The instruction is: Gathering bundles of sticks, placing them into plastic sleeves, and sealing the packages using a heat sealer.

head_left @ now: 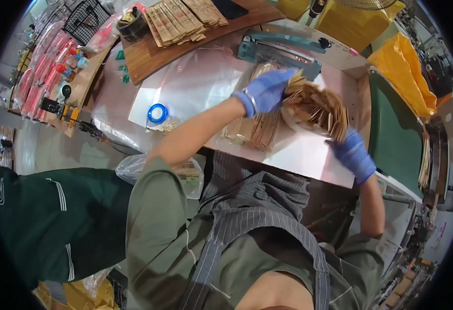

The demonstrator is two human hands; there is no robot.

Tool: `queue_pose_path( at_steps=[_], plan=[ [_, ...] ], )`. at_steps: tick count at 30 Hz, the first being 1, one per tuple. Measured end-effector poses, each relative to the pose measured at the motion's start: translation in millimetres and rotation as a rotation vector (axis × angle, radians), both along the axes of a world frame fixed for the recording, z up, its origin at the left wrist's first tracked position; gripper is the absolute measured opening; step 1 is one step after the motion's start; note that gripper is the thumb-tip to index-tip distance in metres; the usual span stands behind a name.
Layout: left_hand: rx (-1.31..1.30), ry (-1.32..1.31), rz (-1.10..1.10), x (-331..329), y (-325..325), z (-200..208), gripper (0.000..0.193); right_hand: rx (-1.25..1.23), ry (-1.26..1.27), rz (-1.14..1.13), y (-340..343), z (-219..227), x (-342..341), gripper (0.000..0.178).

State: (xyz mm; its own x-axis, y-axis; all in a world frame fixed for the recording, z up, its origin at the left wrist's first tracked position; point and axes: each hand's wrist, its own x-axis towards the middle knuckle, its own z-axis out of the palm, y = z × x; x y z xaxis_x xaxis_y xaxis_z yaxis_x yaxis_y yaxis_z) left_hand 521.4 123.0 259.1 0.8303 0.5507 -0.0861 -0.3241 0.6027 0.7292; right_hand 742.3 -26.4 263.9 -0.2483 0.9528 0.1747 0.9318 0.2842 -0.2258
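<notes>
Mid-batch, it looks: your left hand [265,92] in its blue glove clamps a fanned bundle of small brown paper sachets [314,107] from above, and your right hand [353,152] pinches the bundle's lower edge, over the shiny metal table [309,163]. A loose pile of brown sachets [261,129] underneath looks unsorted; tidy sachet rows on the wooden board [149,59] look done.

Tape roll [157,113] lies left of packets [314,107] on table [309,165].
</notes>
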Motion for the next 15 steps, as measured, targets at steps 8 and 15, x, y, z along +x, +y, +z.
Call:
queue_pose_path(
  at_steps=[8, 15],
  plan=[
    [1.624, 0.511, 0.221, 16, 47, 57, 0.004, 0.142, 0.082, -0.044, 24, 80, 25, 0.011],
    [0.676, 0.108, 0.305, 49, -7, 52, 0.012, 0.559, -0.205, -0.341, 22, 77, -62, 0.037]
  ],
)
